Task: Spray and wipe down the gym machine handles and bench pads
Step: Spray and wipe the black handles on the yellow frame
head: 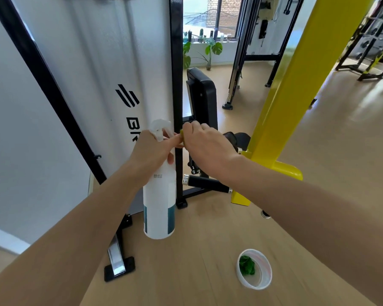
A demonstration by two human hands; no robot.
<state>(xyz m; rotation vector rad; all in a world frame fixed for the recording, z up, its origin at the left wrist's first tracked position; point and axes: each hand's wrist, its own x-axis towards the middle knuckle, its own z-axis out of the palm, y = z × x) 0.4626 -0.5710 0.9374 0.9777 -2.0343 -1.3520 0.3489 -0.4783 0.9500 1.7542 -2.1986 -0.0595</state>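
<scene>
1. At centre frame, the right hand (205,143) pinches a small yellow-green cloth (182,134), fingers curled.
2. The left hand (152,151) grips the hanging spray bottle (159,195) at its neck.
3. Best aim at the black handle (205,183) below, then wipe.

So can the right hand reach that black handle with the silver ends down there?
Probably yes. The right hand hangs above the black handle with nothing between them, but it pinches something small and green, so gripping could be awkward.
</scene>
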